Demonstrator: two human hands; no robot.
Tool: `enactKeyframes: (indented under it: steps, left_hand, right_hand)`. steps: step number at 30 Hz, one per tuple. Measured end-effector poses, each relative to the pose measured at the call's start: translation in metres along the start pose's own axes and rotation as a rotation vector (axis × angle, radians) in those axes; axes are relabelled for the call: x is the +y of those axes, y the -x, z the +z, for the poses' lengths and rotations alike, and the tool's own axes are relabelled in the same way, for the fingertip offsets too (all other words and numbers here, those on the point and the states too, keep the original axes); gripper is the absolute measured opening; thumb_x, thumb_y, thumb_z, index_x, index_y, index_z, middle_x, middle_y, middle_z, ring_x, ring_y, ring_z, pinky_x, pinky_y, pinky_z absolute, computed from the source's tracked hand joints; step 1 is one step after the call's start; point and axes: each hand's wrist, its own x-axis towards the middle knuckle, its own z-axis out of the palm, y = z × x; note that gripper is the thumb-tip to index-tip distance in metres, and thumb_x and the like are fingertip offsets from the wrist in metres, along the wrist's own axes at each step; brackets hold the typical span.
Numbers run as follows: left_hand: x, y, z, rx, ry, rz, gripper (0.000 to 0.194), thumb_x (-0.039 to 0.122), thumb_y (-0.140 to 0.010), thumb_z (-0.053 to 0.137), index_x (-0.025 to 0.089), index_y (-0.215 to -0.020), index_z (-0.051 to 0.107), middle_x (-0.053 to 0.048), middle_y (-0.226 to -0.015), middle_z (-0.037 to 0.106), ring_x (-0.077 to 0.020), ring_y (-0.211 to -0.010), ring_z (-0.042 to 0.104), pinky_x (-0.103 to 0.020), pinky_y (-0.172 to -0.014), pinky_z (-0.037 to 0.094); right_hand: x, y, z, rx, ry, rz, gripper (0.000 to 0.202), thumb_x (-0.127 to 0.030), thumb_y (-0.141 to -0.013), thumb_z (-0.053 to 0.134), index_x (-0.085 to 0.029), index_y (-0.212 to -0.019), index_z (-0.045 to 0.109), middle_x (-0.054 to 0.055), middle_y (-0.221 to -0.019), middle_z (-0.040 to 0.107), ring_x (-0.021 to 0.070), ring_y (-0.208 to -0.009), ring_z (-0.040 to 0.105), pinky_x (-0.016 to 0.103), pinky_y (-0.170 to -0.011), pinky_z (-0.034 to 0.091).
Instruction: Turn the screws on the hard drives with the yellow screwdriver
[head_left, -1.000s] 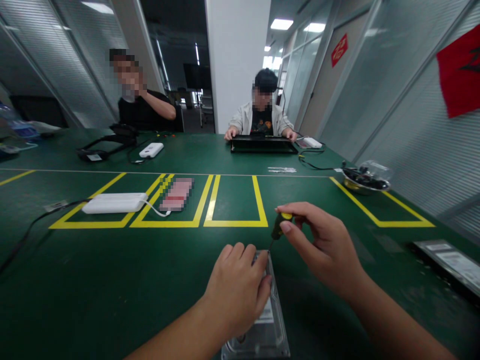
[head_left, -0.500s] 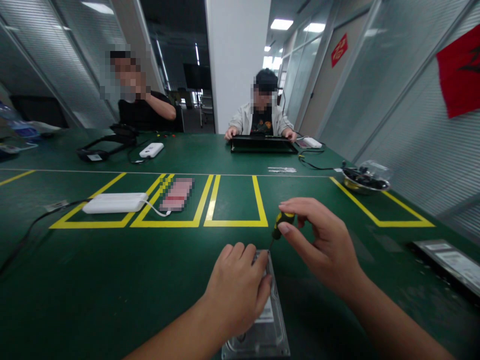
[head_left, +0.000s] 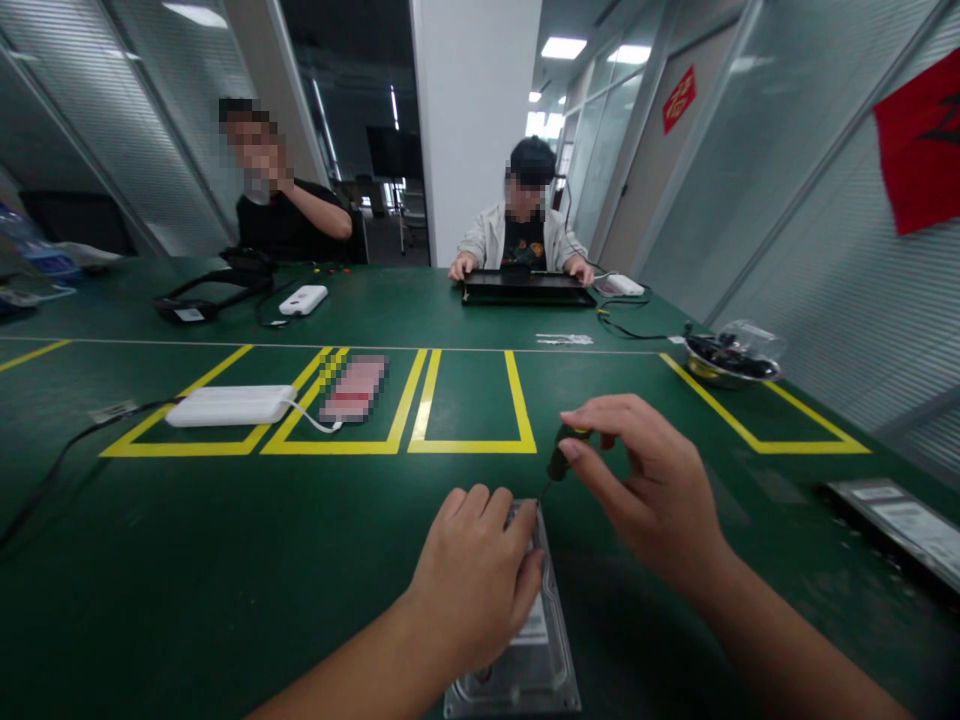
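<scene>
A silver hard drive lies on the green table at the bottom middle, with a white label partly covered. My left hand rests over it, fingers curled and pressing it near its far end. Between the thumb and fingertips of my right hand is a small screwdriver with a dark green and yellow handle. Its thin shaft slants down to the drive's far right corner; whether the tip sits in a screw is too small to tell.
Another hard drive lies at the right edge. Beyond are a metal bowl of dark parts, a white power bank cabled to a pink phone, and yellow tape outlines. Two people sit across; one holds a black panel.
The screwdriver's handle has turned in my right fingers, showing less yellow, and leans slightly more to the right. My left hand and the hard drive stay put.
</scene>
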Motion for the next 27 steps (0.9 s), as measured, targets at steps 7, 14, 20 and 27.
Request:
enactKeyframes:
  steps: [7,14,20,27]
  left_hand:
    - [-0.0003,0.0004,0.0015,0.005,-0.003,0.001,0.031,0.034,-0.094,0.049,0.022,-0.121,0.058,-0.007,-0.098,0.058,-0.0276,-0.09,0.051,-0.046,-0.078,0.04]
    - [-0.0005,-0.0004,0.0004,0.001,0.002,-0.004,0.03,0.034,-0.093,0.05,0.023,-0.119,0.058,-0.006,-0.098,0.058,-0.0275,-0.089,0.051,-0.046,-0.077,0.04]
    - [0.0005,-0.0004,0.0011,0.014,-0.002,-0.001,0.03,0.034,-0.093,0.05,0.022,-0.119,0.059,-0.007,-0.097,0.059,-0.0269,-0.089,0.051,-0.045,-0.078,0.04]
    - [0.0001,-0.001,0.0016,0.012,0.007,-0.004,0.032,0.034,-0.093,0.05,0.023,-0.122,0.058,-0.007,-0.099,0.059,-0.0273,-0.09,0.05,-0.045,-0.078,0.039]
  right_hand:
    - [0.0002,0.0003,-0.0028,-0.065,-0.043,-0.017,0.031,-0.011,-0.092,0.051,-0.023,-0.117,0.065,0.004,-0.121,0.066,0.0171,-0.114,0.061,0.035,-0.099,0.05]
    - [0.0001,0.0004,-0.0001,-0.021,0.039,0.01,0.021,-0.023,-0.088,0.066,-0.018,-0.108,0.068,0.008,-0.103,0.06,0.0167,-0.092,0.06,0.031,-0.077,0.052]
    - [0.0008,0.0009,-0.0002,-0.077,-0.013,-0.011,0.028,-0.016,-0.094,0.054,-0.024,-0.12,0.062,0.005,-0.108,0.064,0.0167,-0.098,0.061,0.033,-0.084,0.051]
    - [0.0035,0.001,0.0008,-0.009,-0.009,0.018,0.017,-0.017,-0.09,0.062,-0.021,-0.107,0.064,0.004,-0.103,0.064,0.0153,-0.094,0.06,0.029,-0.076,0.05]
